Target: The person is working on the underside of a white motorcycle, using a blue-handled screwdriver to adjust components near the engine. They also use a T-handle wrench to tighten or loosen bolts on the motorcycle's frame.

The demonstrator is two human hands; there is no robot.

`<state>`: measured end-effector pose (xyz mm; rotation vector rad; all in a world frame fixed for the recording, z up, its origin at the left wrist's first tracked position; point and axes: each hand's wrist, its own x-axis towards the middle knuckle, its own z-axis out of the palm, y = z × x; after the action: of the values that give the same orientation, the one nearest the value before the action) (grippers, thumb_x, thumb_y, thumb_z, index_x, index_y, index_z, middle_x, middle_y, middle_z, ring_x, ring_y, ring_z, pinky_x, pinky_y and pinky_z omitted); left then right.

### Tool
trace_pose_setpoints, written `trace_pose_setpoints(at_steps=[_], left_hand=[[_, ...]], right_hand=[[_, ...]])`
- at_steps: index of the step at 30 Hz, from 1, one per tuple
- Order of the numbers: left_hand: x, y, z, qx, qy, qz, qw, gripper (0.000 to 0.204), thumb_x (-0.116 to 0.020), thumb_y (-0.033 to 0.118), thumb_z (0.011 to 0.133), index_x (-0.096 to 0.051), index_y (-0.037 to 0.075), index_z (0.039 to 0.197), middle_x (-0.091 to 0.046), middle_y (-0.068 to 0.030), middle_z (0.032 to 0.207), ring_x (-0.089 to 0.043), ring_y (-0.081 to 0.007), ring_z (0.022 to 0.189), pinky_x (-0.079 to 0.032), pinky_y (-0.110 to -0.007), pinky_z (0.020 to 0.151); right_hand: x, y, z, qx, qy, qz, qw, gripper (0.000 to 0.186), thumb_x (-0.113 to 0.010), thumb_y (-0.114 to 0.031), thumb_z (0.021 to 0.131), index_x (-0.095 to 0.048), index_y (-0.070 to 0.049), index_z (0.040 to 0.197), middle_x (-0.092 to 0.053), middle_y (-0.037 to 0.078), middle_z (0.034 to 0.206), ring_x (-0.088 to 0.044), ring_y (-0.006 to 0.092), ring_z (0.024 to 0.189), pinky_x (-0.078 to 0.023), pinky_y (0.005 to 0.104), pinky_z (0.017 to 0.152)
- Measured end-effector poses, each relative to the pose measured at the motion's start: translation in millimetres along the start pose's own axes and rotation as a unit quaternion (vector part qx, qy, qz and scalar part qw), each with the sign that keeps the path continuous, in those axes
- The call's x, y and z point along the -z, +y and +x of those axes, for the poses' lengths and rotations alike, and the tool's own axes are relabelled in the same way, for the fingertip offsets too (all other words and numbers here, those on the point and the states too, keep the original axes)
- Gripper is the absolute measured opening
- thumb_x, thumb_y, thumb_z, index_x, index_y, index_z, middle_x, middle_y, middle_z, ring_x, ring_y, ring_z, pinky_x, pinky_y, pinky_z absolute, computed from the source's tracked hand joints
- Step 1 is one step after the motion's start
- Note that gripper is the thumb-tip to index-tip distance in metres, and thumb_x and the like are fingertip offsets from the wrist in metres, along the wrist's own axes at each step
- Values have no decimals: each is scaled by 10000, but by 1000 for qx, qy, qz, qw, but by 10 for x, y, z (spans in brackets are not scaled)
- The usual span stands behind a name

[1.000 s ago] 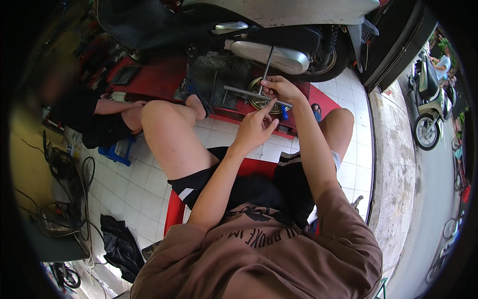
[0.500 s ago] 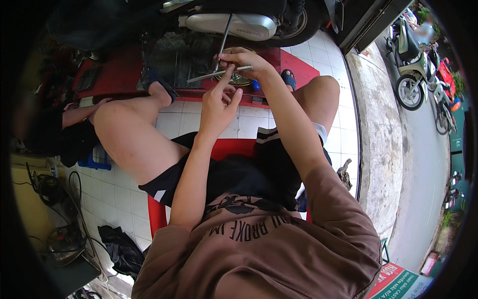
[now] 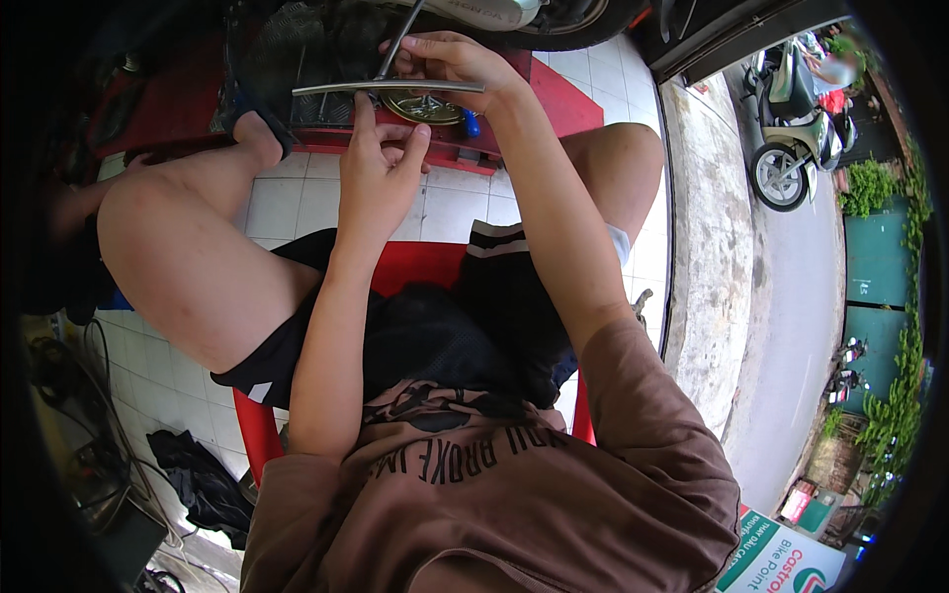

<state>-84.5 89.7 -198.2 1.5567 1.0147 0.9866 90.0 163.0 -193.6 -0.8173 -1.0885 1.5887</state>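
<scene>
My right hand (image 3: 450, 65) is closed around a metal T-handle wrench (image 3: 331, 89) near where its shaft meets the crossbar. The bar lies nearly level, and the shaft slants up toward the motorbike, its far end out of view. Below the bar is my left hand (image 3: 379, 173), with the index finger stretched up to the bar, seemingly touching it. Its thumb is raised and the other fingers are loosely bent, holding nothing. Behind the hands, a round gold-coloured dish (image 3: 435, 111) sits on the red platform (image 3: 565, 99). Beside it is a small blue object (image 3: 472, 124).
A motorbike (image 3: 494, 12) stands over the far side of the platform. My knees flank my arms above a white tiled floor (image 3: 306, 203). Another person is partly visible at the left. Cables (image 3: 109, 385) and a black bag (image 3: 203, 484) lie lower left; a parked scooter (image 3: 786, 163) stands outside.
The view has shifted, so the scene sits farther left and higher. The wrench's crossbar has turned from slanted to nearly level. My right hand keeps its hold, and my left index finger stays at the bar.
</scene>
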Motion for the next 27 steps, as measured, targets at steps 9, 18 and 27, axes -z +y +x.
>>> trace_pose_setpoints(at_steps=[9,18,27], left_hand=[[-2,-19,273,24,27,-284,958,270,-464,198,1003,-545,-53,1058,-656,-152,891,-689,-201,749,-539,-254,605],[-12,-20,403,142,-15,-244,959,308,-433,239,1016,-569,-35,975,-659,-122,811,-668,-181,700,-530,-249,614],[68,2,434,127,-5,-266,956,301,-446,247,1011,-564,-27,974,-656,-114,793,-662,-176,679,-522,-245,581]], right_hand=[[-168,-48,-60,-29,54,-8,998,312,-583,-244,928,-593,15,1102,-485,-12,767,-432,107,703,-367,255,628],[221,-260,-777,-181,328,-246,894,434,-640,-315,876,-603,-2,1173,-657,78,984,-604,188,908,-461,318,837],[955,-725,-1367,-14,607,-345,716,362,-675,-314,826,-703,-3,1008,-721,86,831,-674,183,836,-487,324,822]])
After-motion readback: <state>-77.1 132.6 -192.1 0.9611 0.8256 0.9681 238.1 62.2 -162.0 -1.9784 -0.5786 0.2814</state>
